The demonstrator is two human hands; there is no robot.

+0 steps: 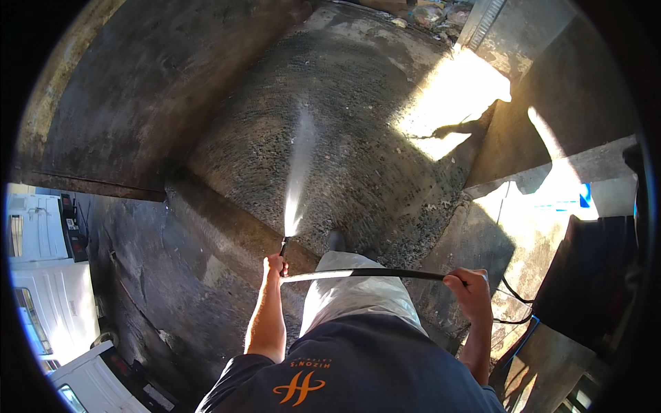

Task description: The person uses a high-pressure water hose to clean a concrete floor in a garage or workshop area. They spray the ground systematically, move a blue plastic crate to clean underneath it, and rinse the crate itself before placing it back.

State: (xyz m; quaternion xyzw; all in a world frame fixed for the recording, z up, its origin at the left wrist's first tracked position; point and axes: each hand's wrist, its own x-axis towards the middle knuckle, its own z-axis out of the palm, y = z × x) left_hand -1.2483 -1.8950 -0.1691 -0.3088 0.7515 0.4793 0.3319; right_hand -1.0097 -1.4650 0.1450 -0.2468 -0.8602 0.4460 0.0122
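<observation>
A black spray nozzle [284,245] is gripped in my left hand [276,266], just left of my legs. White water spray [300,170] shoots from its tip onto the wet, dark concrete floor [356,124] ahead. From the left hand a black hose [382,272] runs across in front of my thighs to my right hand [471,291], whose fingers are wrapped around it. Beyond that hand, black hose loops [516,294] hang toward the right. Pale, wet-looking plastic or cloth [361,299] covers my legs. A dark boot tip [337,240] shows below it.
A tall stained concrete wall [139,88] stands at the left, with a low ledge [232,211] at its foot. Several white vehicles [51,294] are parked at far left. Plastic bags [428,15] lie at the back. A dark box-like object [583,279] stands on the right.
</observation>
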